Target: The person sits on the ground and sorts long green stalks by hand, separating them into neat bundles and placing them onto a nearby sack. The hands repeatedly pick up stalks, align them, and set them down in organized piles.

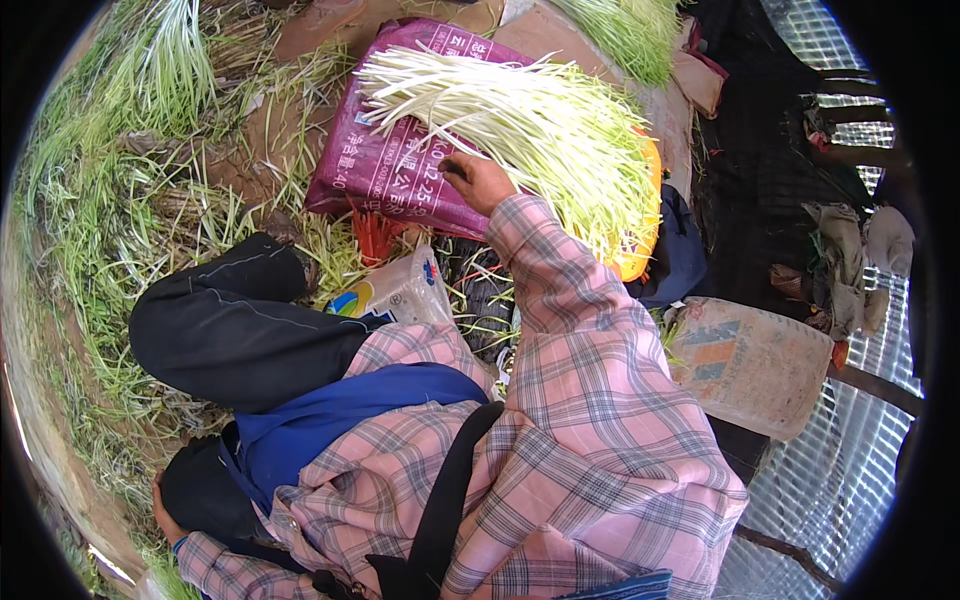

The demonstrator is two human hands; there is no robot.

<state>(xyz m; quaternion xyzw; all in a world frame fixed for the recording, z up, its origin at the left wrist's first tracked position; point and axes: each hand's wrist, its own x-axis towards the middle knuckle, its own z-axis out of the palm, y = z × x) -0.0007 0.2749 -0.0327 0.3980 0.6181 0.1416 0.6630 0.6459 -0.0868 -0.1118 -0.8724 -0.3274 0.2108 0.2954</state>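
Observation:
My right hand (481, 181) is over a purple printed woven sack (341, 161), its fingers partly curled, a gap beside the thumb and nothing visible in it. Just beyond it, a large pile of long pale stalks with yellow-green tips (510, 112) lies across the sack. The tips spread over an orange-yellow edge (651, 202) of something mostly hidden beneath them. My left hand (166, 510) rests against my dark-trousered knee at the lower left, holding nothing visible; part of it is hidden behind the knee.
Cut green leaves and stalks (112, 322) litter the ground at left. More bundled greens (176, 60) lie at upper left, others (630, 34) at upper right. A clear printed plastic bag (412, 289) is beside my leg. A worn pale sack (750, 364) and hanging cloths (840, 255) are at right.

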